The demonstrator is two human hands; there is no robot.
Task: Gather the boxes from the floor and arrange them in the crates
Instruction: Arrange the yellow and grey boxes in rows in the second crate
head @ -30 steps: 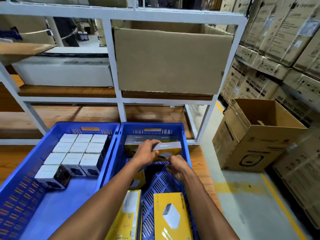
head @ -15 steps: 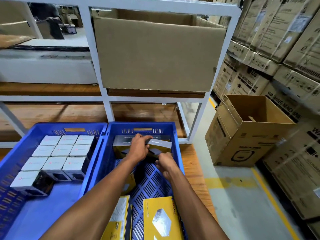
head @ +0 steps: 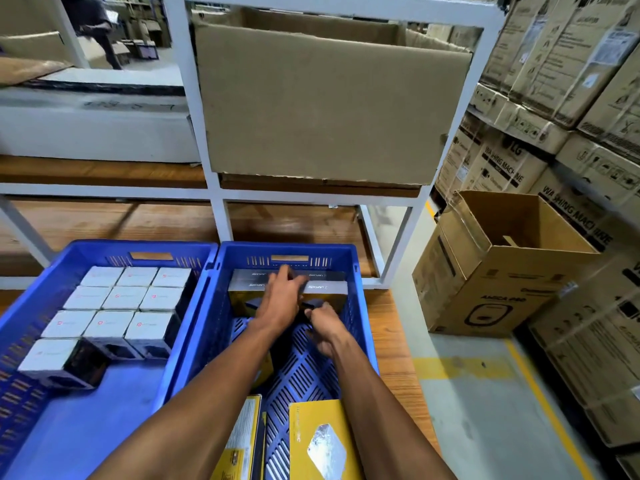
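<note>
Two blue crates stand side by side on a wooden platform. The left crate point(head: 104, 249) holds several white-topped boxes point(head: 128, 299) in neat rows. At the far end of the right crate point(head: 242, 261), yellow boxes with grey tops point(head: 329, 287) stand in rows. My left hand point(head: 282, 296) lies across their tops with its fingers stretched forward. My right hand point(head: 323, 323) is curled at the lower front of the front right box. Two more yellow boxes point(head: 322, 441) lie flat at the crate's near end, between my forearms.
A white shelf frame point(head: 214, 202) rises just behind the crates and carries a big cardboard box point(head: 329, 109). An open carton point(head: 502, 265) sits on the floor at right, before stacked cartons point(head: 571, 64). A person point(head: 100, 29) walks far behind.
The box I held with both hands has gone down into the row at the crate's far end. My left hand now lies flat over the tops, and my right hand has dropped to the box's front.
</note>
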